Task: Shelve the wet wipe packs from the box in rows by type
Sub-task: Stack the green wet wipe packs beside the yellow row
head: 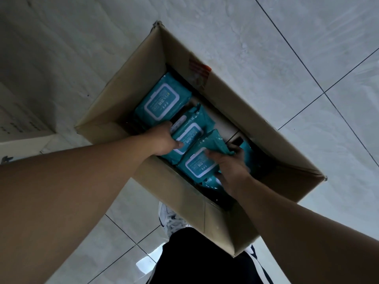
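1. Both hands reach down into the open cardboard box [123, 93] at the centre of the frame.
2. Stretched in from the left edge on a bare arm, the left hand [165, 140] grasps the middle pack [191, 130]. Its thumb lies across the pack's top face and its fingers curl over the pack's upper left edge.
3. Coming from the lower right corner, also on a bare arm, the right hand [231, 167] grasps the near pack [196, 165] by its right side. The thumb presses on the top face beside the lid, and the other fingers are tucked underneath, out of sight.
4. Both held packs are tilted inside the box, and the near pack overlaps the lower corner of the middle one.
5. A far pack [162, 99] lies untouched toward the box's upper left end. More teal packs show under the right wrist and in the shadow to the right of that hand.
6. Each pack is teal with a rounded lid flap rimmed in white. On the flaps "75%" can be made out in yellow, but the other writing is too small to read. An orange-red sticker [200, 68] sits on the box's upper right flap, its print unreadable.
7. The box stands on a floor [307, 48] of pale glossy tiles with dark joints. At the upper left is a pale carton side [24, 78] with faint, illegible print.
8. At the bottom centre are black trousers [205, 261] and a white shoe [170, 218] with dark stripes.
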Motion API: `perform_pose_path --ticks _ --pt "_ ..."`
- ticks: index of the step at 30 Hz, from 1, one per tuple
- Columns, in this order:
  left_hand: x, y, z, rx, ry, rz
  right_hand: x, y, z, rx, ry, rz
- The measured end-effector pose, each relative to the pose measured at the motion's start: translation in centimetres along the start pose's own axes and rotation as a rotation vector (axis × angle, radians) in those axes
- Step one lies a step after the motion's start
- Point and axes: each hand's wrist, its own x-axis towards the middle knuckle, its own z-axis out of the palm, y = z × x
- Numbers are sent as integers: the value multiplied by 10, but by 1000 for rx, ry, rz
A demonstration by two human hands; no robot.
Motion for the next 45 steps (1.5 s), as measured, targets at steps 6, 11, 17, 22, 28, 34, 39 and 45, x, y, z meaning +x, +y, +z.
perform_pose_path --ticks 6,11,17,22,28,34,39,45 --pt "6 -3 -28 -15 -77 -1 5 11 8 -166 41 -34" --pt "-4 -8 -46 -111 -90 31 2 -11 6 -146 -52 -32" --pt "-34 7 -56 -244 -131 47 -31 -24 -5 -129 -104 5" --pt "-85 24 -63 -329 -148 6 -75 -45 -7 -108 -123 -17" --pt "-161 36 -94 -500 -199 15 -147 -88 -11 -111 -242 -36" --pt "-248 63 -123 -651 -245 146 -231 -136 -22 -160 -289 -131" --pt "-347 112 -146 -656 -186 234 -324 -191 -30 -246 -348 -245" --pt "-463 184 -186 -650 -149 397 -450 -278 -57 -339 -375 -421"
